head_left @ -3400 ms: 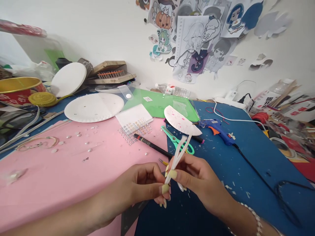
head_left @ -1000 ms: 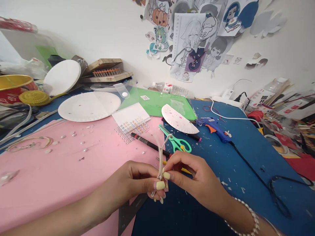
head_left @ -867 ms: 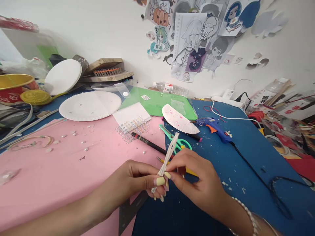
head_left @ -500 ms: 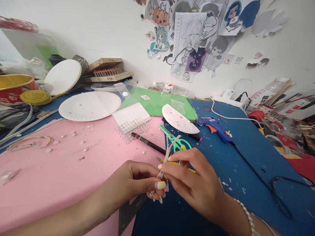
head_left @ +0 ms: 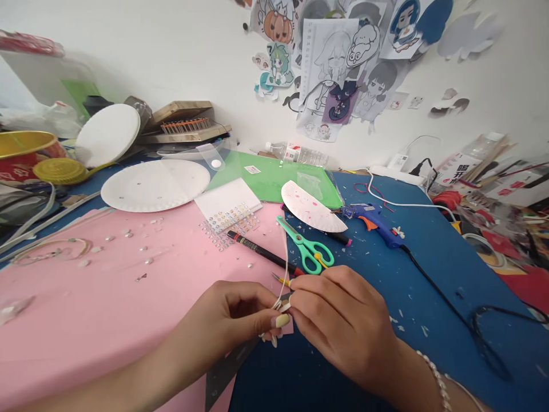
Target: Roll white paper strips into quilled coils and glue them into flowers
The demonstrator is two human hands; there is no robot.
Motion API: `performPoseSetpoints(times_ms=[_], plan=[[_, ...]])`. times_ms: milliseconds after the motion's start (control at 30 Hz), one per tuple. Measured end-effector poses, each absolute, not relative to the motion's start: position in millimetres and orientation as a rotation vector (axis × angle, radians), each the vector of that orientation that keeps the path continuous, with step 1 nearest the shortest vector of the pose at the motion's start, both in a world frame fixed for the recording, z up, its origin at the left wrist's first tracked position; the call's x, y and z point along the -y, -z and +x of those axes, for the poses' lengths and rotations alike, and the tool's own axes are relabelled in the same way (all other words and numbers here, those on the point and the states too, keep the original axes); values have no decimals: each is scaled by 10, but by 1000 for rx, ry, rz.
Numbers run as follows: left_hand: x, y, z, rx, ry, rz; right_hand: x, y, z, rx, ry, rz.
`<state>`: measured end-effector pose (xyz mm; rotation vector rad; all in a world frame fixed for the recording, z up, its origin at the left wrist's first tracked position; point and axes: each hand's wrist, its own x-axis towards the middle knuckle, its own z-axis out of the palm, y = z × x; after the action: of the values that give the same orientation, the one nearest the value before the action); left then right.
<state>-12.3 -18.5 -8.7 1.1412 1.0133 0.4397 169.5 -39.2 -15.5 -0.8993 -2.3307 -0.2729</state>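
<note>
My left hand (head_left: 244, 317) is closed, its thumb and fingers pinching a white cord (head_left: 286, 252) that is looped or knotted at the fingertips. One loose strand rises from the pinch towards the scissors. Close against it, my right hand (head_left: 343, 315) is closed too, its fingertips on the cord at the knot; the exact grip is partly hidden by the fingers. Just beyond the hands lie green-handled scissors (head_left: 306, 249), a black marker (head_left: 261, 252) and a yellow pencil-like tool (head_left: 281, 279). Beneath my left hand is a dark grey flat strip (head_left: 229, 366).
Pink sheet (head_left: 107, 320) covers the left of the blue table (head_left: 429, 269), with scattered pearls and a rhinestone sheet (head_left: 227, 226). A folded paper plate (head_left: 311, 207) and a blue glue gun (head_left: 377, 224) with a black cable lie right. A white paper plate (head_left: 156, 186) lies left.
My right hand has drawn down and closed its fingers at the knot. The strands that stood up together have parted, leaving one upright; my left hand has kept its pinch.
</note>
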Motion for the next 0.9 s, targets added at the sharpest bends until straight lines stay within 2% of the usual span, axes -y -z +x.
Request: performPoseSetpoints(times_ms=[367,900], plan=[[192,73,-123,-1037,-485,1253,363,103,1690,2285,189,-901],[167,60,-115,-1033,-406,1231,423,122,1659,2235,348,-922]])
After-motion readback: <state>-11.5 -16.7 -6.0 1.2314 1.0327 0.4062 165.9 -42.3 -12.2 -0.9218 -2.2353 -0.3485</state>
